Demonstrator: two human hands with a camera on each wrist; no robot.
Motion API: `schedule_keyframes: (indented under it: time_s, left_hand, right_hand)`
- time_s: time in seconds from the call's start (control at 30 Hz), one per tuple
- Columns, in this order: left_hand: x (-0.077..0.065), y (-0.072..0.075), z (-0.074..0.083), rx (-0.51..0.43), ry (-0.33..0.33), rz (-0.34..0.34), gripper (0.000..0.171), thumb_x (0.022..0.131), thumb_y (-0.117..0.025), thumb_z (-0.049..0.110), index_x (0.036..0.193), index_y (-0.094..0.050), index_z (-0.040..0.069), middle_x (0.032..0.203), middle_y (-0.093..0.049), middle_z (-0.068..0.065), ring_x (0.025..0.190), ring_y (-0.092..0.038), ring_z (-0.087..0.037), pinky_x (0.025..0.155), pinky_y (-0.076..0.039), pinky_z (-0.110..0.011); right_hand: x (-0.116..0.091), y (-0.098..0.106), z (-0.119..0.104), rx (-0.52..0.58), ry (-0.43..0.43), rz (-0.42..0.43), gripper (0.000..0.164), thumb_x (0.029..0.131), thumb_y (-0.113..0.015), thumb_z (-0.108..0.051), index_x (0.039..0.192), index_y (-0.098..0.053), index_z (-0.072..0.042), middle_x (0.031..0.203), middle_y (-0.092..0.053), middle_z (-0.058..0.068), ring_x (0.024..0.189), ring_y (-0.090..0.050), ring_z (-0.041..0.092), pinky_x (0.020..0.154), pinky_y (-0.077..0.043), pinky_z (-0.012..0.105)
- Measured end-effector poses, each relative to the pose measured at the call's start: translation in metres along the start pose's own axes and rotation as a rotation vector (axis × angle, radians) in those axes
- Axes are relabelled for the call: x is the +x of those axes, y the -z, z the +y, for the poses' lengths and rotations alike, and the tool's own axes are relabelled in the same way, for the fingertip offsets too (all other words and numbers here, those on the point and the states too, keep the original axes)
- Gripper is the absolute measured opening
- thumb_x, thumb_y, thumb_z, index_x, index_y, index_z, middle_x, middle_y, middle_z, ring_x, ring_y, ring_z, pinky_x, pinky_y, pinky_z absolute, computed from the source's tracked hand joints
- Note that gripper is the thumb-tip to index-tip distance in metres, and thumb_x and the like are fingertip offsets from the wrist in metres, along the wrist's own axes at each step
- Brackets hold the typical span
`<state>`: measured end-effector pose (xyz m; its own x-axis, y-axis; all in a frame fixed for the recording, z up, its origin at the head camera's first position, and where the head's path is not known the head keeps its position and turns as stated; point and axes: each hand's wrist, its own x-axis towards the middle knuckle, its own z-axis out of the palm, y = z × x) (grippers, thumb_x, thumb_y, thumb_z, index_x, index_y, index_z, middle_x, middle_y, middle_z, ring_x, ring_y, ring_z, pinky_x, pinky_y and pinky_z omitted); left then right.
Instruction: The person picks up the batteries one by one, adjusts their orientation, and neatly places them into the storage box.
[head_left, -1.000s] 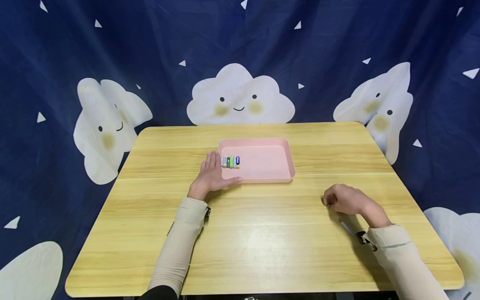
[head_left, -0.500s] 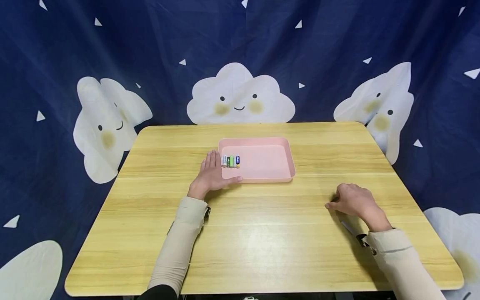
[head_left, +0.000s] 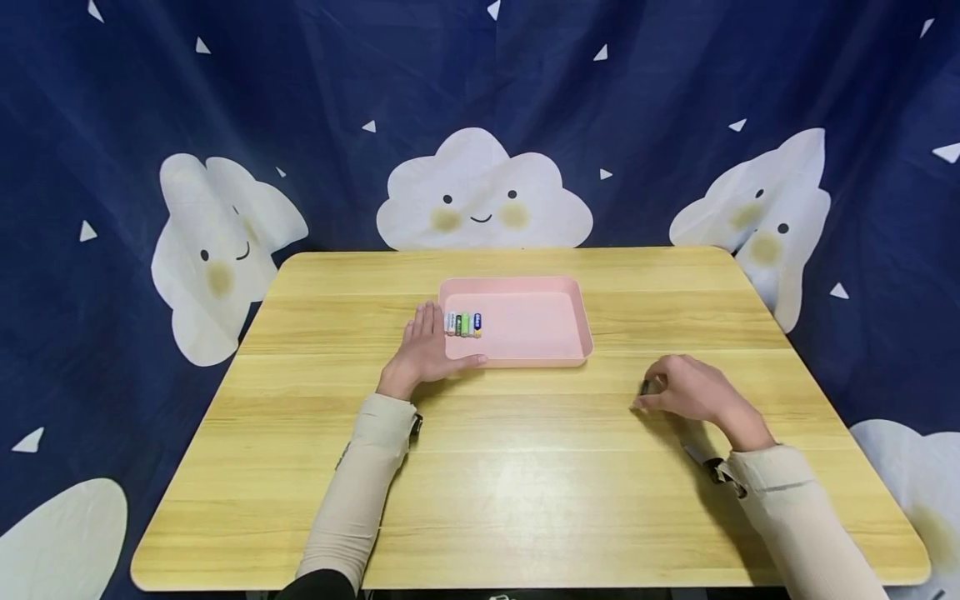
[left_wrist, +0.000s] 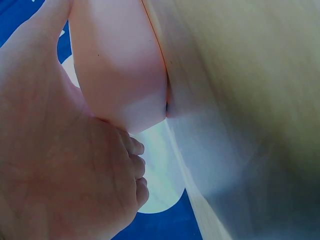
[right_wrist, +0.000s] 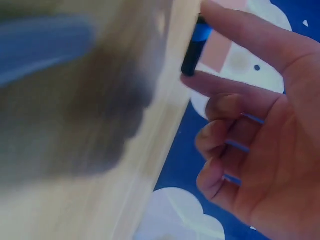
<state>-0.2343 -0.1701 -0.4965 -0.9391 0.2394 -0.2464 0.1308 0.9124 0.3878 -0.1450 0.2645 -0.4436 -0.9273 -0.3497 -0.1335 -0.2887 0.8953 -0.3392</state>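
My left hand point(head_left: 422, 357) lies against the near left corner of a shallow pink tray point(head_left: 536, 333). Its fingers run straight along the tray's left side and the thumb reaches along the front wall, as the left wrist view also shows at the tray wall point(left_wrist: 120, 65). Several small batteries point(head_left: 464, 324), in white, green and blue, stand side by side in a row at the left inside the tray. To the right, my right hand point(head_left: 693, 387) pinches a dark battery with a blue band point(right_wrist: 196, 47) by its two ends, close over the table.
The light wood table point(head_left: 525, 483) has rounded corners. Behind it hangs a dark blue curtain point(head_left: 330, 75) with smiling white clouds. A blurred blue-grey shape point(right_wrist: 45, 45) enters the left side of the right wrist view.
My right hand has shifted slightly left and toward the back, and the dark battery now shows between its fingertips. My left hand and the tray stay in place.
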Motion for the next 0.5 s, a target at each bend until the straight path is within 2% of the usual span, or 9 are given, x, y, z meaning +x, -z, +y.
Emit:
schedule_keyframes:
  time_s: [0.07,0.1,0.3,0.5]
  left_hand:
    - [-0.001,0.000,0.000,0.003,0.004,-0.004,0.144,0.075,-0.053,0.094,0.163,0.015,0.002,0.173,0.020,-0.018,0.162,0.019,-0.032,0.134,0.001,-0.052]
    - [-0.001,-0.001,0.000,0.005,0.004,-0.004,0.144,0.075,-0.053,0.094,0.163,0.015,0.002,0.173,0.020,-0.018,0.162,0.019,-0.032,0.134,0.001,-0.052]
    - [-0.002,-0.001,0.001,0.011,0.003,-0.011,0.143,0.076,-0.053,0.093,0.163,0.016,0.002,0.173,0.020,-0.019,0.162,0.019,-0.033,0.134,0.001,-0.052]
    - [-0.002,0.001,0.002,-0.003,0.002,-0.005,0.143,0.076,-0.054,0.093,0.163,0.016,0.003,0.173,0.020,-0.018,0.162,0.020,-0.033,0.133,0.003,-0.051]
  right_hand:
    - [0.007,0.002,-0.004,0.030,0.041,0.031,0.023,0.083,-0.086,-0.037,0.088,-0.078,-0.017,0.078,-0.067,-0.003,0.065,-0.050,0.010,0.057,-0.040,0.027]
    - [0.011,0.002,-0.006,0.049,0.059,0.050,0.025,0.083,-0.087,-0.037,0.094,-0.080,-0.016,0.080,-0.068,-0.003,0.066,-0.050,0.009,0.058,-0.040,0.026]
    - [0.036,0.007,-0.023,0.202,0.149,0.080,0.035,0.084,-0.087,-0.027,0.110,-0.079,-0.005,0.067,-0.039,-0.004,0.061,-0.034,0.008,0.058,-0.029,0.023]
    - [0.065,0.010,-0.045,0.315,0.215,0.093,0.035,0.085,-0.086,-0.019,0.115,-0.078,-0.003,0.067,-0.033,-0.004,0.061,-0.030,0.007,0.058,-0.028,0.023]
